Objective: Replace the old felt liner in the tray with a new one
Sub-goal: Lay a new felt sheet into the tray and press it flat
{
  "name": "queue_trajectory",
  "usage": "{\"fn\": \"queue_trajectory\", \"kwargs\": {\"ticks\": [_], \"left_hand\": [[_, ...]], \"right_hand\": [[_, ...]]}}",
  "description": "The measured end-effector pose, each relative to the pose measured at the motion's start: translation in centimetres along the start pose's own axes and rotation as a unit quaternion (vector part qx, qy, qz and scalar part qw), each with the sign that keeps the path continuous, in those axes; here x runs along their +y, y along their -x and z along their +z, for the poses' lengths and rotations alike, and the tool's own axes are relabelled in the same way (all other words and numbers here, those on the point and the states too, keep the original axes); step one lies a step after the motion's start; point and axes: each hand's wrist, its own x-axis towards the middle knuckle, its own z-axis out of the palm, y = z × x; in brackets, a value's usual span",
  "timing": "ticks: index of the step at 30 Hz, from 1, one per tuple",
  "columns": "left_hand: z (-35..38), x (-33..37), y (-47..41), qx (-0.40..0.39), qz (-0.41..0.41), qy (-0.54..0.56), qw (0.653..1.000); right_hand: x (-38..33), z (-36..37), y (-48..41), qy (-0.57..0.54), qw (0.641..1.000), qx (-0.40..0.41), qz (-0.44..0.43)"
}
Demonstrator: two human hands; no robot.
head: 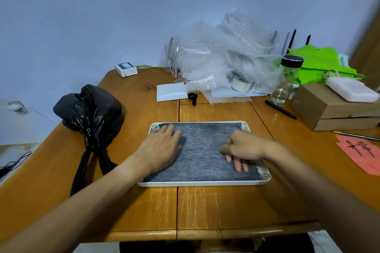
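**A:** Where is the tray, and what room surrounds it?

**B:** I see the white tray [203, 184] lying flat at mid-tabletop [205, 207], its near rim well back from the front edge. Bare wood lies before and behind it. A black bag [90, 109] sits to the left and a cardboard box [329, 113] to the far right, both apart from the rim.

**A:** And the liner and hands?

**B:** The grey felt liner [202, 150] lies inside the tray. At the near right corner it seems to stop short, though the view there is unclear. My left hand [162, 146] rests flat on it, fingers straight, toward the far left corner. My right hand [242, 147] presses extended fingers on it near the right edge.
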Motion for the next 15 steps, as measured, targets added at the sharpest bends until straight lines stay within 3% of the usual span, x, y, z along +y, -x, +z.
{"fn": "queue_trajectory", "kwargs": {"ticks": [2, 5, 8, 12, 15], "left_hand": [[0.1, 0.6, -0.3, 0.013, 0.006, 0.077, 0.997], [1.2, 1.8, -1.1, -0.081, -0.006, 0.163, 0.983], [2.2, 2.0, -1.2, -0.155, -0.020, 0.166, 0.974], [2.7, 1.4, -1.1, -0.166, -0.033, 0.167, 0.971], [2.9, 1.5, -1.3, -0.158, -0.037, 0.157, 0.974]], "right_hand": [[-1.2, 0.8, -0.6, 0.088, 0.987, 0.119, -0.062], [-3.2, 2.3, -1.7, 0.209, 0.945, 0.235, -0.095], [-3.5, 3.1, -3.4, 0.301, 0.915, 0.258, -0.079], [-1.4, 4.2, -4.7, 0.380, 0.876, 0.293, -0.044], [-0.6, 4.3, -5.3, 0.388, 0.850, 0.335, -0.124]]}}
